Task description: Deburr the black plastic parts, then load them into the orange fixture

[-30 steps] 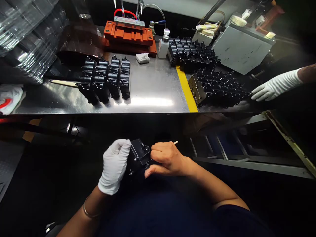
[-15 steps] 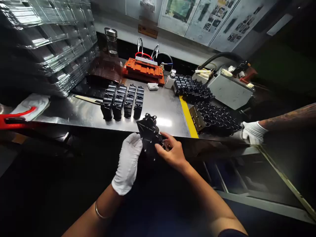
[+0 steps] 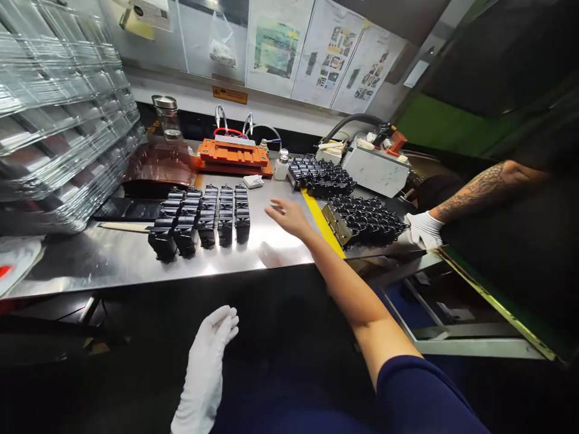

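One bare right hand [image 3: 289, 218] beside black parts [image 3: 208, 220], gloved left hand [image 3: 205, 374] apart

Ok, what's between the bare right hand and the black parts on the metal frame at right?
In the head view, a yellow stripe on the steel bench runs between the bare right hand and the black parts.

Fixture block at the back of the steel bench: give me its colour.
The fixture block is bright orange; it shows best in the head view.

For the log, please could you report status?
Left hand gloved, empty. Right hand bare, empty, over steel bench near black moulded parts. Co-worker's hand by stacked parts.
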`<state>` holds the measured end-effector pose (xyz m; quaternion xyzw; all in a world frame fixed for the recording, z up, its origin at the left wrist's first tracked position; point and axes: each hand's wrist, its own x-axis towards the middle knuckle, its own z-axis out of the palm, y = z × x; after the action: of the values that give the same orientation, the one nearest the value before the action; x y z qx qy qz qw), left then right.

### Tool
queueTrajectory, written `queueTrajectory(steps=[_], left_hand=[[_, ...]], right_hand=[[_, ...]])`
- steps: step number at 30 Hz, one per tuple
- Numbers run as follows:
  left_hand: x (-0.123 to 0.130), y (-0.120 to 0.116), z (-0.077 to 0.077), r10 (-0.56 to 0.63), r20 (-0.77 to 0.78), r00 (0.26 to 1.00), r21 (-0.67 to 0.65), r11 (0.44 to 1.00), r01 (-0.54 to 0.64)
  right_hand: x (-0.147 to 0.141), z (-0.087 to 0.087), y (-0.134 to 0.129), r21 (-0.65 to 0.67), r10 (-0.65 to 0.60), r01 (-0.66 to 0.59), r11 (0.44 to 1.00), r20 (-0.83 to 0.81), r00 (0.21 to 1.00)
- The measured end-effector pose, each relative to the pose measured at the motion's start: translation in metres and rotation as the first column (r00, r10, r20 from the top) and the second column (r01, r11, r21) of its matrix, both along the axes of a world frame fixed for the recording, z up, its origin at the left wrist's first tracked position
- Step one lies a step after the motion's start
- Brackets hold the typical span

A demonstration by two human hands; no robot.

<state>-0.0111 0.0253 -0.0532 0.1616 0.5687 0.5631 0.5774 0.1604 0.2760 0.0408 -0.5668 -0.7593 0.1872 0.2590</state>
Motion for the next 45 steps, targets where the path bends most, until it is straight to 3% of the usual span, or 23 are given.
queueTrajectory(steps=[2, 4, 5, 8, 11, 14, 18, 20, 22, 24, 27, 31, 35, 45], left_hand=[[-0.005, 0.002, -0.008, 0.010, -0.021, 1.000, -0.034, 0.999, -0.011], [-0.006, 0.005, -0.015, -0.005, -0.042, 0.999, -0.077, 0.997, 0.002], [-0.005, 0.006, -0.018, -0.031, -0.047, 0.998, -0.093, 0.995, 0.027], [0.009, 0.013, -0.015, -0.155, -0.042, 0.987, -0.099, 0.984, 0.151], [0.032, 0.024, -0.003, -0.292, -0.035, 0.956, -0.053, 0.956, 0.290], [0.054, 0.039, 0.010, -0.366, -0.065, 0.928, 0.010, 0.930, 0.367], [0.070, 0.055, 0.022, -0.327, -0.032, 0.945, 0.053, 0.943, 0.328], [0.070, 0.059, 0.025, -0.320, 0.020, 0.947, 0.091, 0.944, 0.317], [0.065, 0.058, 0.028, -0.328, 0.026, 0.944, 0.093, 0.941, 0.325], [0.055, 0.052, 0.030, -0.344, -0.014, 0.939, 0.035, 0.938, 0.345], [0.037, 0.037, 0.034, -0.406, -0.057, 0.912, -0.059, 0.913, 0.403], [0.018, 0.020, 0.035, -0.450, -0.113, 0.886, -0.072, 0.893, 0.444], [0.011, 0.015, 0.032, -0.446, -0.160, 0.881, -0.051, 0.895, 0.444], [0.005, 0.017, 0.029, -0.465, -0.129, 0.876, -0.009, 0.884, 0.468]], right_hand=[[0.054, 0.005, -0.014, 0.094, -0.264, 0.254, 0.963, 0.113, 0.958], [0.108, 0.006, -0.029, 0.150, -0.546, 0.525, 0.838, 0.219, 0.808], [0.131, 0.005, -0.037, 0.137, -0.603, 0.589, 0.797, 0.237, 0.761], [0.174, -0.006, -0.056, 0.088, -0.617, 0.614, 0.784, 0.219, 0.756], [0.184, -0.020, -0.068, 0.031, -0.603, 0.604, 0.796, 0.126, 0.788], [0.170, -0.036, -0.083, -0.053, -0.553, 0.552, 0.832, -0.010, 0.833], [0.122, -0.057, -0.128, -0.187, -0.397, 0.363, 0.913, -0.203, 0.895], [0.096, -0.059, -0.153, -0.326, -0.176, 0.060, 0.943, -0.340, 0.924], [0.077, -0.052, -0.167, -0.372, 0.054, -0.187, 0.909, -0.338, 0.939], [0.067, -0.041, -0.163, -0.305, 0.095, -0.161, 0.939, -0.218, 0.971], [0.059, -0.034, -0.134, -0.161, 0.008, -0.005, 0.987, 0.017, 1.000], [0.041, -0.048, -0.102, -0.013, 0.138, -0.138, 0.990, 0.147, 0.979], [0.023, -0.060, -0.099, 0.102, 0.162, -0.186, 0.977, 0.208, 0.965], [0.013, -0.052, -0.095, 0.227, 0.168, -0.275, 0.934, 0.400, 0.901]])
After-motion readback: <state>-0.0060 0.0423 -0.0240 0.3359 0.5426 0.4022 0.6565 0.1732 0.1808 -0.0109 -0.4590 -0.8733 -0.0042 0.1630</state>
